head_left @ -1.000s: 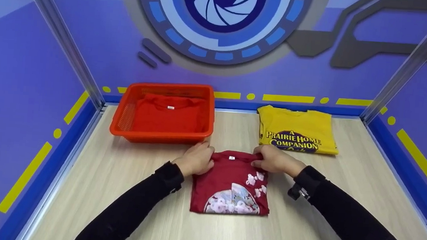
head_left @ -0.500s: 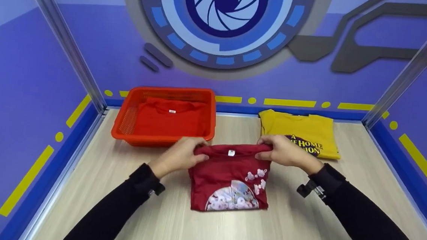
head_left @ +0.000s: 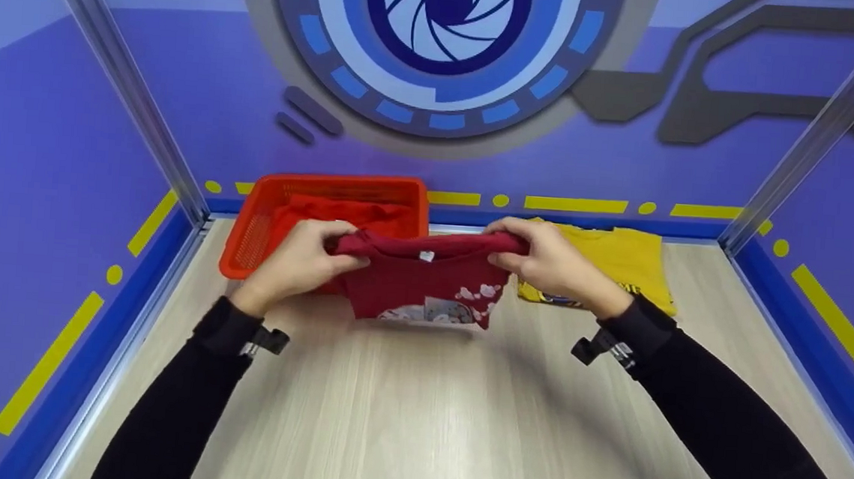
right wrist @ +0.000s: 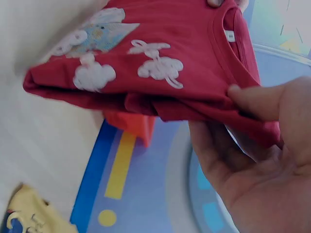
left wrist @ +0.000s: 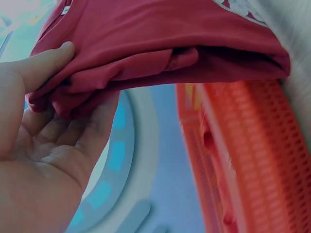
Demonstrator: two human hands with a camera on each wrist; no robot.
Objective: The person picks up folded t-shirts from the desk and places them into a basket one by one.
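Note:
A folded dark red T-shirt (head_left: 424,284) with a pale floral print hangs between my two hands, raised off the table. My left hand (head_left: 302,257) pinches its upper left corner, thumb on top and fingers beneath, as the left wrist view shows on the shirt's folded side (left wrist: 160,63). At the other upper corner my right hand (head_left: 542,259) grips the cloth the same way; the right wrist view shows the thumb pressing near the collar (right wrist: 233,43). Behind the left hand stands an orange-red basket (head_left: 235,248) with a folded red shirt (head_left: 309,209) inside, partly covered by the raised shirt.
Behind my right hand, a folded yellow T-shirt (head_left: 629,257) with dark lettering lies at the table's back right. The wooden table (head_left: 399,418) is bordered by blue printed walls (head_left: 477,168) at the back and both sides.
My hands have lifted the dark red T-shirt off the table and carried it up toward the back and slightly left. It now overlaps the basket's front right corner in the head view.

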